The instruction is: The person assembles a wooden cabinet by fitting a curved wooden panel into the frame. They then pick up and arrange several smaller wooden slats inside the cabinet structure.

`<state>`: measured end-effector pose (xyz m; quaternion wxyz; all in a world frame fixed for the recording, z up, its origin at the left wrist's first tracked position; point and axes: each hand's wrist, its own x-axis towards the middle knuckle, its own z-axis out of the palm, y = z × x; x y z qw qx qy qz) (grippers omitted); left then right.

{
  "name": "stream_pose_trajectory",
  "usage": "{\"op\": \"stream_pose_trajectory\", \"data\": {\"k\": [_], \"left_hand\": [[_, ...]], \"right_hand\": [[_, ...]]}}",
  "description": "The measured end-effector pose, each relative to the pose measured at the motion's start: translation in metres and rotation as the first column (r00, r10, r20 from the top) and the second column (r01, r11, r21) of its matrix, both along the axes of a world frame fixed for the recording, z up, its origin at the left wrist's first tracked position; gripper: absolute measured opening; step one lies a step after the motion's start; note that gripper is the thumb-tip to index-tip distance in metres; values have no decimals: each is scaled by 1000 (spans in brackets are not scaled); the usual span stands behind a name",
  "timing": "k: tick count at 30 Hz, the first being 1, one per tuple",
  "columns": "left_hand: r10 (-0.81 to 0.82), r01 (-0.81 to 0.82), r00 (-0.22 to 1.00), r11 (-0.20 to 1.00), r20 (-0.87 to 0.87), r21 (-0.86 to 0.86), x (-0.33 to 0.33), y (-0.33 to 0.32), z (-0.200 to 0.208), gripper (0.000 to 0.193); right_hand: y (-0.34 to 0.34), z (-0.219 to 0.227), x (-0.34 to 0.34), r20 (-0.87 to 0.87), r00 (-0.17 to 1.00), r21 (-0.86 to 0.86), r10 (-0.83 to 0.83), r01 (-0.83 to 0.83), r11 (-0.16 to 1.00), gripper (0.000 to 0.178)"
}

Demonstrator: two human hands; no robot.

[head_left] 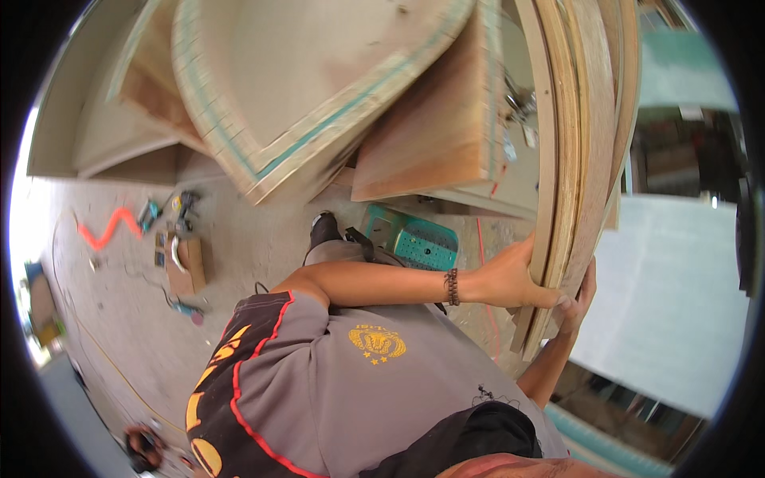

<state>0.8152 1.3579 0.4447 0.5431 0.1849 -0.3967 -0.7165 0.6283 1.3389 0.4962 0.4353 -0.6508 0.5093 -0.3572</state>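
Nearest the camera, the person's grey shirt [351,382] fills the lower view. Both arms reach to the person's right, where a stack of curved plywood strips [570,159] stands on edge. The left hand [510,279] lies flat against the near face of the stack, fingers wrapped onto its edge; its grip is closed on the strips. The right hand [580,299] comes from below and cups the far side, so the stack is pinched between the two palms. To handle the bundle well, judged from this pose, both palms should press evenly so that no strip slides out, and the lower end should be watched, since it sits near the floor [239,255]. Beyond the forearm stands a green plastic stool [418,243]. Farther off, scattered tools [171,231] lie on the floor; curved panels [319,88] lean above.
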Motion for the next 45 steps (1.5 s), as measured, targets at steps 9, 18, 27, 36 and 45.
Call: {"op": "stream_pose_trajectory", "data": {"k": [9, 18, 27, 36, 45], "left_hand": [[-490, 491, 864, 871, 111, 27, -81, 34, -17, 63], [-393, 359, 914, 900, 103, 248, -89, 32, -97, 69], [-242, 115, 918, 921, 316, 372, -55, -30, -131, 68], [87, -270, 916, 857, 392, 439, -40, -91, -164, 59], [142, -535, 570, 812, 809, 234, -45, -116, -148, 99]], "right_hand": [[115, 1, -70, 17, 934, -21, -358, 358, 933, 102], [92, -76, -73, 48, 945, 152, -323, 313, 938, 86], [-5, -162, -58, 211, 960, 304, -182, 112, 946, 72], [-94, -232, -35, 259, 960, 384, -105, -3, 924, 65], [-110, -235, -26, 243, 970, 347, -17, -70, 935, 49]]}}
